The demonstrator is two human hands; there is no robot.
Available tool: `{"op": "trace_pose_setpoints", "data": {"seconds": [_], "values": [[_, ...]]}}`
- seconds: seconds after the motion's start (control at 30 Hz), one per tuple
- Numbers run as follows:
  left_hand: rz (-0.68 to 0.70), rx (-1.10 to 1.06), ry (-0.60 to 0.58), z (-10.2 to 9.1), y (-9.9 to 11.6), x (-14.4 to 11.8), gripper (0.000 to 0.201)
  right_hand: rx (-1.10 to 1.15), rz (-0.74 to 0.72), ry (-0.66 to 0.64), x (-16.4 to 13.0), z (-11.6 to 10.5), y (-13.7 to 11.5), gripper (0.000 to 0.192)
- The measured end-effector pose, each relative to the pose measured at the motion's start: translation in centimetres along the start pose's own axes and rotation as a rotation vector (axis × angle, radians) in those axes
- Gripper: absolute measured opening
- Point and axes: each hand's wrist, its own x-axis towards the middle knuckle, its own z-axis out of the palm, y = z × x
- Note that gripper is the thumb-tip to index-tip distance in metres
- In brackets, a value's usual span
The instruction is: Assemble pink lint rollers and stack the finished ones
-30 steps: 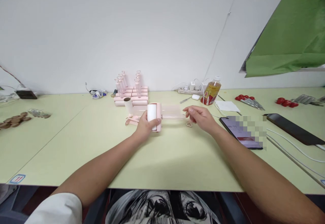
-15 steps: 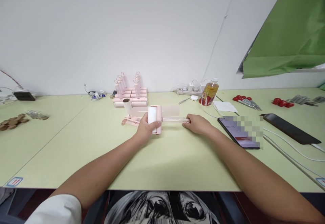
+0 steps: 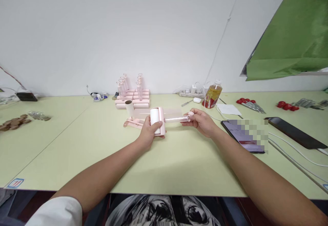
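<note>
My left hand (image 3: 149,130) is wrapped around the head of a pink lint roller (image 3: 161,111), its thumb across the white roll. A clear handle runs right from the head. At the handle's far end, the fingers of my right hand (image 3: 201,121) are bent around the tip, looser than a full fist. Just behind the head, a translucent pink cover (image 3: 175,111) lies on the table. Left of it stands a white paper roll (image 3: 130,109) with a brown core. A flat pink part (image 3: 132,123) lies near my left hand, partly hidden by it.
Pink lint rollers (image 3: 133,105) with upright clear handles are stacked near the wall. Behind my right hand are a drink bottle (image 3: 212,94) and a power strip (image 3: 191,94). Phones (image 3: 242,137) with white cables lie at right. Brown discs (image 3: 14,122) lie far left.
My right hand has loosened and turned at the handle's end, its fingers now more spread and the end cap showing. My left hand keeps its hold. The view has shifted slightly.
</note>
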Motion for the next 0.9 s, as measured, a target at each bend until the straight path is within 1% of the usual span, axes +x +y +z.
{"op": "trace_pose_setpoints", "data": {"seconds": [0.03, 0.1, 0.17, 0.2, 0.23, 0.27, 0.33, 0.4, 0.43, 0.5, 0.57, 0.6, 0.7, 0.77, 0.83, 0.9], "values": [[-0.016, -0.002, 0.004, 0.2, 0.0, -0.1, 0.058, 0.034, -0.015, 0.021, -0.1, 0.4, 0.1, 0.03], [-0.061, 0.024, -0.005, 0.5, -0.2, -0.3, 0.072, 0.053, -0.044, 0.103, -0.4, 1.3, 0.4, 0.031], [-0.091, 0.126, -0.051, 0.7, -0.5, -0.7, 0.09, -0.015, -0.087, 0.205, -0.6, 2.2, 0.8, 0.031], [-0.076, 0.226, -0.076, 0.7, -0.7, -0.9, 0.093, -0.065, -0.124, 0.244, -0.6, 2.6, 1.1, 0.031], [-0.03, 0.363, -0.097, 0.7, -0.8, -1.1, 0.092, -0.103, -0.157, 0.269, -0.7, 2.9, 1.3, 0.03], [0.045, 0.533, -0.107, 0.6, -0.9, -1.4, 0.089, -0.13, -0.186, 0.284, -0.7, 3.2, 1.5, 0.029], [0.24, 0.912, -0.085, 0.6, -0.8, -1.9, 0.076, -0.154, -0.222, 0.293, -0.9, 3.5, 1.7, 0.027], [0.419, 1.233, -0.054, 0.8, -0.4, -2.4, 0.064, -0.194, -0.264, 0.292, -1.2, 3.9, 1.9, 0.025], [0.498, 1.349, -0.045, 1.1, -0.1, -2.6, 0.058, -0.227, -0.3, 0.283, -1.5, 4.2, 2.0, 0.024], [0.642, 1.506, -0.056, 1.8, 0.5, -3.1, 0.046, -0.301, -0.4, 0.243, -2.3, 5.1, 2.2, 0.023], [0.75, 1.585, -0.085, 2.4, 1.1, -3.5, 0.036, -0.351, -0.503, 0.177, -3.1, 6.0, 2.4, 0.022], [0.782, 1.608, -0.11, 2.7, 1.4, -3.6, 0.034, -0.358, -0.539, 0.141, -3.4, 6.3, 2.4, 0.021], [0.807, 1.654, -0.212, 2.9, 2.3, -3.7, 0.031, -0.321, -0.609, 0.078, -3.8, 6.5, 1.9, 0.023], [0.822, 1.672, -0.26, 2.6, 2.9, -3.6, 0.031, -0.31, -0.642, 0.073, -3.6, 5.6, 1.3, 0.031], [0.842, 1.68, -0.277, 2.2, 3.5, -3.5, 0.029, -0.365, -0.638, 0.055, -3.3, 4.2, 0.5, 0.037], [0.837, 1.691, -0.266, 1.8, 3.9, -3.3, 0.026, -0.521, -0.575, -0.028, -2.9, 2.9, -0.2, 0.032]]}}
